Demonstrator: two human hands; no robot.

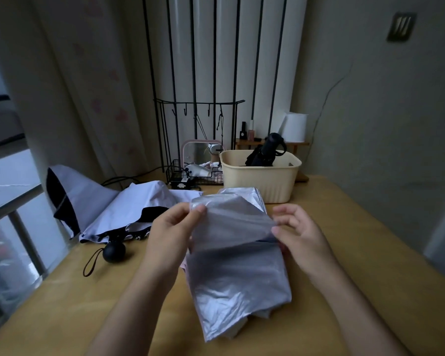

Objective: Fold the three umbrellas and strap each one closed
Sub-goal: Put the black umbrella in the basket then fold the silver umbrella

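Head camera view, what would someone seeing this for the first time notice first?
First the silver umbrella at the centre, a panel of its crumpled canopy pinched between the left hand and the right hand above the table. Next, a white-and-black umbrella sprawls unfolded at the left, and a black umbrella sits folded in the cream basket behind.

The light is dim and grey, coming from a window (8, 201) with a metal rail at the lower left of the frame. Beside it a pale curtain (95, 86) with faint pink flowers hangs to the wooden tabletop (344, 227), which fills the lower half. At the top centre, thin black rods (215, 60) stand upright before white panels, with a black wire rack (198, 104) of hooks below them. A plain wall (383, 111) on the right carries a thin crack (329, 93) and a small vent plate (401, 26) at the upper right. A low wooden shelf (301, 143) sits in the corner.
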